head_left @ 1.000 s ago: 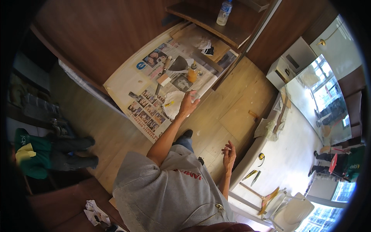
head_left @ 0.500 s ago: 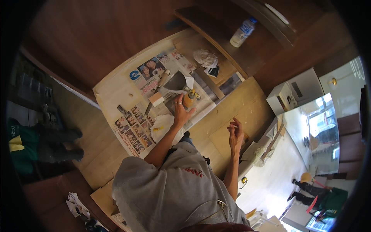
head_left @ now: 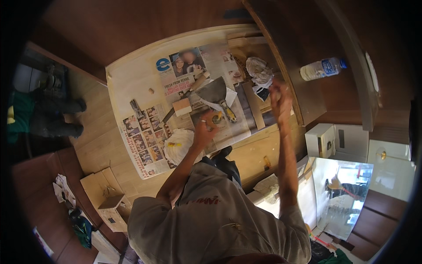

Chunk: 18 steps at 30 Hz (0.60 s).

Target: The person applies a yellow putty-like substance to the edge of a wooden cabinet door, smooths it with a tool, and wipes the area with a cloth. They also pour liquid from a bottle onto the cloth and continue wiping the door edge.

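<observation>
My left hand [head_left: 204, 132] is over the newspaper [head_left: 239, 121], fingers curved and apart, beside a small round amber container [head_left: 217, 118]. Nothing shows between its fingers. My right hand [head_left: 282, 103] is stretched forward and smeared by motion, close to a crumpled white rag [head_left: 259, 71]; its grip cannot be made out. Between the hands lies a wide-bladed putty knife [head_left: 211, 91] with a yellow and black handle. A light wooden block [head_left: 182, 107] sits left of the blade. Nearer me is a crumpled white bag [head_left: 178, 147] with a small yellow item on it.
A small grey tool [head_left: 135, 108] lies on the panel's left side. A water bottle [head_left: 323, 69] lies on a brown wooden shelf at the right. Beyond my right arm stand a white box [head_left: 320, 140] and a mirror [head_left: 340, 193]. Another person's legs [head_left: 57, 116] show at the left.
My right hand has moved forward from above the floor to beside the rag. My left hand stays near the amber container. The whole view has turned and shifted.
</observation>
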Each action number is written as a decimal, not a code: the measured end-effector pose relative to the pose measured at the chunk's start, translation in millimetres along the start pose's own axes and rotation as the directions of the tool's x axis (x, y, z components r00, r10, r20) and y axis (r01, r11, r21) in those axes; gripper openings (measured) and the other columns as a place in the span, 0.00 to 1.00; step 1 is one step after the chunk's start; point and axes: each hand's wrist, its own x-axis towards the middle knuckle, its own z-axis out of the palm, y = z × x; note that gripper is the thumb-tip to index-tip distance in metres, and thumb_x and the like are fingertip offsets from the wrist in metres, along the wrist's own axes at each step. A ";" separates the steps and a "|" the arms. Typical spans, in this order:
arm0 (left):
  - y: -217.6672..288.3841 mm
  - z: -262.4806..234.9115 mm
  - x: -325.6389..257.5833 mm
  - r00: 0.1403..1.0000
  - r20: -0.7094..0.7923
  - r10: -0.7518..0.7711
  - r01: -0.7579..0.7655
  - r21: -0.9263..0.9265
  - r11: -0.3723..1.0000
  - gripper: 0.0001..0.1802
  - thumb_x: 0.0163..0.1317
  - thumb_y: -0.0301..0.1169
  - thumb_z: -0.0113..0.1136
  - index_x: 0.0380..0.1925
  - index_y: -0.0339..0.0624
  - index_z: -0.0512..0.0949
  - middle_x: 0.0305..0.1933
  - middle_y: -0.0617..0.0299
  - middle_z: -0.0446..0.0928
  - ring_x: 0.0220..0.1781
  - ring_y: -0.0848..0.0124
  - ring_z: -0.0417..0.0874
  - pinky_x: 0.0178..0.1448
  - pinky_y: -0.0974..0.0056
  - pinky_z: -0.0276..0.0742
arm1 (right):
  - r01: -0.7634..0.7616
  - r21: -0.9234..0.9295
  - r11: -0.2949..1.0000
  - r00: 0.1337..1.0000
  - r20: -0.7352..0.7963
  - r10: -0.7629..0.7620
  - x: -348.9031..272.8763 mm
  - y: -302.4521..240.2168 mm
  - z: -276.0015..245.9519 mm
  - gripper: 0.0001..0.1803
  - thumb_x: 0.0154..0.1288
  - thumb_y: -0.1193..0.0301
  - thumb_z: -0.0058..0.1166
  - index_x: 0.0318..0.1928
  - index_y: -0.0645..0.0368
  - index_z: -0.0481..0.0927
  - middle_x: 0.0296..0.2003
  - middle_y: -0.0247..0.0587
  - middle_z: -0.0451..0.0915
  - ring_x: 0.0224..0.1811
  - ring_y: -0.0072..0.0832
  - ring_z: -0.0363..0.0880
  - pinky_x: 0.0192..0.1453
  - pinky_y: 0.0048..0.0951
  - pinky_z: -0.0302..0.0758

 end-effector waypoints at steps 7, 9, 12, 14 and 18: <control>19.8 -41.9 21.2 0.955 -0.295 -0.024 0.019 -0.021 1.000 0.37 0.52 0.27 0.78 0.63 0.42 0.73 0.65 0.45 0.76 0.67 0.52 0.77 0.69 0.55 0.73 | 0.054 -0.310 0.949 0.999 0.018 -0.052 175.8 53.4 39.2 0.24 0.67 0.59 0.64 0.60 0.52 0.78 0.54 0.46 0.78 0.58 0.47 0.77 0.60 0.50 0.73; 24.5 -58.4 26.6 0.923 -0.384 -0.033 0.046 0.026 0.999 0.37 0.54 0.27 0.78 0.64 0.41 0.72 0.64 0.46 0.76 0.67 0.54 0.78 0.69 0.55 0.73 | 0.060 -0.422 0.904 0.994 0.104 -0.017 197.7 63.9 52.9 0.27 0.64 0.57 0.65 0.62 0.49 0.77 0.57 0.44 0.77 0.60 0.48 0.75 0.61 0.52 0.73; 25.3 -83.0 27.1 0.875 -0.475 -0.097 0.108 -0.004 0.994 0.38 0.55 0.29 0.78 0.65 0.40 0.70 0.62 0.47 0.77 0.65 0.58 0.79 0.68 0.56 0.74 | 0.037 -0.478 0.878 0.982 0.178 0.056 205.0 76.2 60.7 0.30 0.62 0.56 0.67 0.64 0.46 0.76 0.59 0.44 0.76 0.63 0.49 0.73 0.63 0.53 0.73; 21.4 -98.5 27.1 0.848 -0.512 -0.134 0.095 -0.101 0.990 0.37 0.58 0.29 0.77 0.65 0.38 0.69 0.60 0.50 0.78 0.60 0.63 0.81 0.66 0.59 0.76 | 0.026 -0.463 0.886 0.977 0.201 0.077 200.6 81.4 57.9 0.32 0.60 0.58 0.69 0.65 0.44 0.75 0.61 0.43 0.74 0.64 0.49 0.72 0.63 0.55 0.73; 7.6 -126.8 33.3 0.821 -0.554 -0.135 0.130 -0.049 0.990 0.36 0.59 0.27 0.75 0.66 0.38 0.69 0.57 0.51 0.80 0.58 0.64 0.82 0.65 0.60 0.77 | 0.059 -0.460 0.886 0.970 0.235 0.057 194.3 80.7 50.5 0.33 0.58 0.59 0.70 0.65 0.44 0.75 0.61 0.43 0.74 0.64 0.49 0.72 0.63 0.55 0.73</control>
